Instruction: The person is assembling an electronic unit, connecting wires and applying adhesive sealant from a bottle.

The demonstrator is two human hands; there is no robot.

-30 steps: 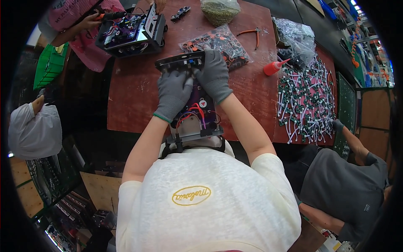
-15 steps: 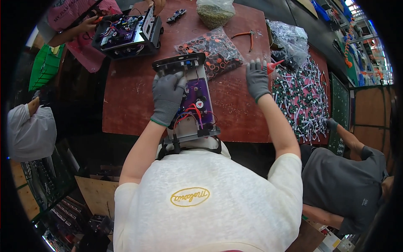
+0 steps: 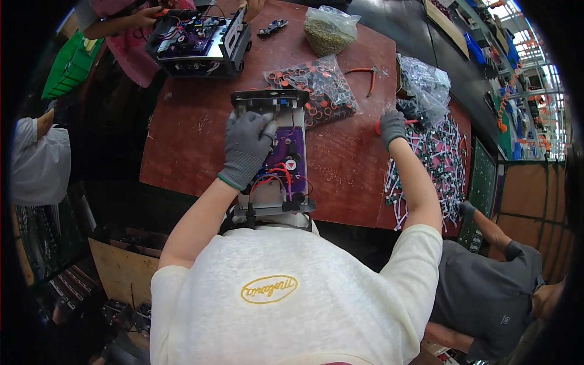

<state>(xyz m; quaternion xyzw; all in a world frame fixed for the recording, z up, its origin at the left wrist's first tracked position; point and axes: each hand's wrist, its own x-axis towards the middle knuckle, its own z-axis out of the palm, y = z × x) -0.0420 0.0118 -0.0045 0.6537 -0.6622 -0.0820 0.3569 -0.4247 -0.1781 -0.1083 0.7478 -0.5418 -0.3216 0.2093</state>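
Observation:
In front of me lies a metal chassis with a purple circuit board, red and black wires and a dark end panel. My left hand, in a grey glove, is closed on its left side just below that panel; some fingertips are hidden. Off to the right, my gloved right hand is wrapped round a small red bottle, whose pointed red nozzle sticks out to the right. Most of the bottle is covered by the fingers.
Beyond the chassis lies a clear bag of black and orange rings, with pliers and a bag of greenish bits farther back. Wired connectors spread at the right. A co-worker's hand is beside another unit.
My right hand was open beside the red bottle; now its fingers are closed round it. My left hand stays at the chassis. The whole view has shifted slightly.

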